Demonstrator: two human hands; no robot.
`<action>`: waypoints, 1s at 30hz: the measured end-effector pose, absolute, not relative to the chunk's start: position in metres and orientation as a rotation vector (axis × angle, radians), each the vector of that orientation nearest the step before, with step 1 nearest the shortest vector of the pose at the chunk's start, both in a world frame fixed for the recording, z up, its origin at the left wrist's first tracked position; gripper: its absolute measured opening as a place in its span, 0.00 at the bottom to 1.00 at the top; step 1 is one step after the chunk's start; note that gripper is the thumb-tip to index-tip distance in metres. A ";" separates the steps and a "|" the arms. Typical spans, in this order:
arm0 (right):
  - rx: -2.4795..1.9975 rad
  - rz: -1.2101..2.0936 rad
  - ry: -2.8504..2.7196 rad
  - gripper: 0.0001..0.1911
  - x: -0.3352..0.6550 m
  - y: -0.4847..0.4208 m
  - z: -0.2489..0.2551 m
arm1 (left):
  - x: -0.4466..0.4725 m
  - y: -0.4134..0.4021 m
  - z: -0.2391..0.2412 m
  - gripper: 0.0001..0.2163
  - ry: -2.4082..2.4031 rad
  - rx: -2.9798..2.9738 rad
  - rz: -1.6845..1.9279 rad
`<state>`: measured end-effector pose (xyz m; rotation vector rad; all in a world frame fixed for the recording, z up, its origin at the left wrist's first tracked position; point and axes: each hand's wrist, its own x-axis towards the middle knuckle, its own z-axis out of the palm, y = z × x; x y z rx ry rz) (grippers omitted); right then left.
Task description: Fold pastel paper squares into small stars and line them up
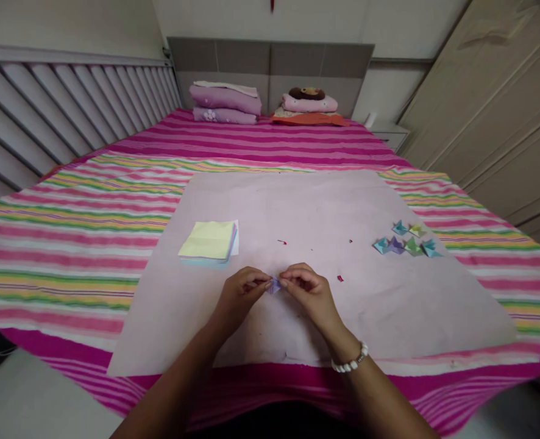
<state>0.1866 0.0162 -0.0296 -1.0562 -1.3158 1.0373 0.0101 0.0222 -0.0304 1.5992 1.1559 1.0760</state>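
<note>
Between both hands is a small purple folded paper (274, 285), held just above the pale sheet (306, 207). My left hand (246, 291) pinches its left side between thumb and forefinger. On the right side, my right hand (307, 285) pinches it the same way; a white beaded bracelet (351, 360) circles that wrist. Beyond my left hand lies a stack of square paper (207, 239), yellow on top with blue and purple edges below. Several folded paper shapes (396, 245) in blue, purple, green and yellow stand grouped at the far right of the sheet.
Small red scraps (340, 278) are scattered on the sheet, which lies on a bed with a striped cover (87, 244). Folded bedding (227, 103) is piled by the headboard (242, 58). A slatted rail (82, 100) runs along the left, a wardrobe (493, 116) along the right.
</note>
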 end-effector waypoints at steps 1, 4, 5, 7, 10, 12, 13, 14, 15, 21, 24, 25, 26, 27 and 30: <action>-1.032 1.006 -1.375 0.06 0.187 0.016 -0.030 | 0.010 0.023 -0.032 0.04 1.150 1.598 1.076; -1.016 0.972 -1.490 0.04 0.186 0.016 -0.029 | 0.012 0.026 -0.035 0.04 1.131 1.608 1.094; -1.020 0.956 -1.514 0.04 0.185 0.017 -0.030 | 0.013 0.026 -0.036 0.04 1.128 1.614 1.100; -1.033 0.926 -1.549 0.06 0.184 0.018 -0.031 | 0.014 0.029 -0.038 0.04 1.122 1.621 1.107; -1.043 0.903 -1.571 0.07 0.185 0.023 -0.037 | 0.016 0.032 -0.043 0.05 1.114 1.605 1.116; -1.044 0.896 -1.569 0.07 0.186 0.027 -0.042 | 0.017 0.035 -0.047 0.05 1.113 1.583 1.121; -1.045 0.893 -1.566 0.07 0.186 0.028 -0.044 | 0.018 0.036 -0.049 0.05 1.114 1.574 1.119; -1.049 0.892 -1.562 0.07 0.186 0.030 -0.047 | 0.019 0.038 -0.051 0.05 1.118 1.567 1.114; -1.054 0.891 -1.554 0.07 0.187 0.031 -0.049 | 0.019 0.039 -0.053 0.05 1.125 1.564 1.107; -1.096 0.873 -1.486 0.08 0.191 0.037 -0.061 | 0.020 0.050 -0.068 0.07 1.217 1.599 1.147; -1.119 0.880 -1.471 0.08 0.193 0.040 -0.067 | 0.020 0.055 -0.076 0.07 1.232 1.611 1.218; -1.125 0.890 -1.467 0.08 0.193 0.040 -0.069 | 0.020 0.057 -0.078 0.07 1.233 1.614 1.226; -1.130 0.902 -1.463 0.08 0.193 0.041 -0.071 | 0.020 0.058 -0.079 0.06 1.233 1.616 1.229; -1.133 0.914 -1.460 0.08 0.194 0.042 -0.074 | 0.020 0.058 -0.081 0.06 1.231 1.619 1.232; -1.133 0.937 -1.459 0.08 0.193 0.043 -0.081 | 0.020 0.058 -0.084 0.07 1.229 1.629 1.240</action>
